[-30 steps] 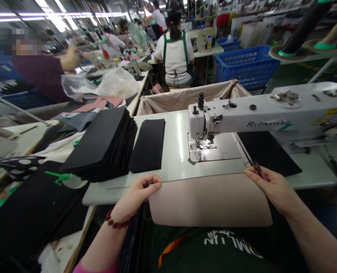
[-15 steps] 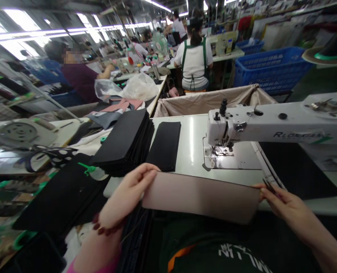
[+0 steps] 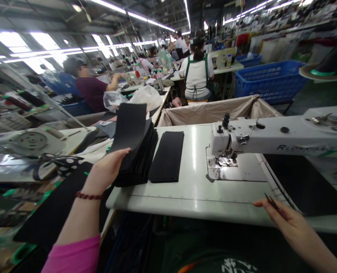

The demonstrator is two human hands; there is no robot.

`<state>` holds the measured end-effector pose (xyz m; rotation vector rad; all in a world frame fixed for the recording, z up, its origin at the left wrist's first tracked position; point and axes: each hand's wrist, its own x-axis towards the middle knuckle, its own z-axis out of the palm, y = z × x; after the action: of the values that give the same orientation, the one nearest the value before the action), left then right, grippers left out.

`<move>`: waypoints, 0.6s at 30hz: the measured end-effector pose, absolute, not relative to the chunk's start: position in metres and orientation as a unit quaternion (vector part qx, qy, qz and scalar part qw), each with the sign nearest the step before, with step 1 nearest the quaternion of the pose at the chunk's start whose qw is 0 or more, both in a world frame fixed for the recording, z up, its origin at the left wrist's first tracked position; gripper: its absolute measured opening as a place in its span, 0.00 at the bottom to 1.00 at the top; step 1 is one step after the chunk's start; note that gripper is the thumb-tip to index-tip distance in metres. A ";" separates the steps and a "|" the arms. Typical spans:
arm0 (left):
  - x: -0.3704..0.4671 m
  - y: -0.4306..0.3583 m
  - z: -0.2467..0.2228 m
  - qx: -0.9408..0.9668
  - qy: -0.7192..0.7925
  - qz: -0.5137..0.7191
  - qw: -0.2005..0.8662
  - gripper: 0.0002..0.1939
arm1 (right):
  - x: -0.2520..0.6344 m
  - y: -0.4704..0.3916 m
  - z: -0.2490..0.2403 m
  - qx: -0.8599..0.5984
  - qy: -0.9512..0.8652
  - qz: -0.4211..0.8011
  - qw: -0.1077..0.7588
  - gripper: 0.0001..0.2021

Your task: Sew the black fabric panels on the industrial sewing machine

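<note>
Black panel [image 3: 131, 123], bowed over the stack [image 3: 142, 163] on the surface [image 3: 195, 151], looks light, thin and springy, best held by an edge: the left hand [image 3: 107, 168] pinches its near end, the right hand [image 3: 285, 217], well apart, grips dark pointed snips [image 3: 274, 204].

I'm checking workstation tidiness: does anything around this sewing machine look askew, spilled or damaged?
Slightly askew: the tall stack, its edges uneven beside the neater low stack. A black panel there curves out of line, but the left hand holds it. No spill or damage shows.
</note>
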<state>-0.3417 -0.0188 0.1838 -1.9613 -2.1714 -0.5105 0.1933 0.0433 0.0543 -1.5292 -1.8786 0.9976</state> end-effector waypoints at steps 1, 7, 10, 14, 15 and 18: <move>-0.344 -0.016 0.172 -0.665 -0.727 -0.163 0.057 0.18 | 0.196 0.043 0.052 -0.568 -0.690 0.376 0.243 0.21; -0.357 0.000 0.168 -0.652 -0.736 -0.183 0.016 0.20 | 0.210 0.042 0.041 -0.585 -0.684 0.371 0.229 0.21; -0.372 0.048 0.193 -0.641 -0.754 -0.140 0.039 0.28 | 0.211 0.042 0.041 -0.584 -0.687 0.361 0.239 0.21; -0.390 0.139 0.207 -0.672 -0.734 -0.094 0.017 0.41 | 0.203 0.039 0.049 -0.578 -0.690 0.357 0.250 0.20; -0.391 0.160 0.207 -0.681 -0.727 -0.091 0.018 0.43 | 0.202 0.038 0.051 -0.576 -0.690 0.359 0.254 0.19; -0.391 0.209 0.204 -0.709 -0.697 -0.100 0.035 0.44 | 0.202 0.033 0.053 -0.570 -0.685 0.367 0.268 0.18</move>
<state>-0.3915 0.2087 0.2039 -2.1788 -2.1436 -0.3083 0.2016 0.0334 0.0527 -1.5370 -1.8465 0.9905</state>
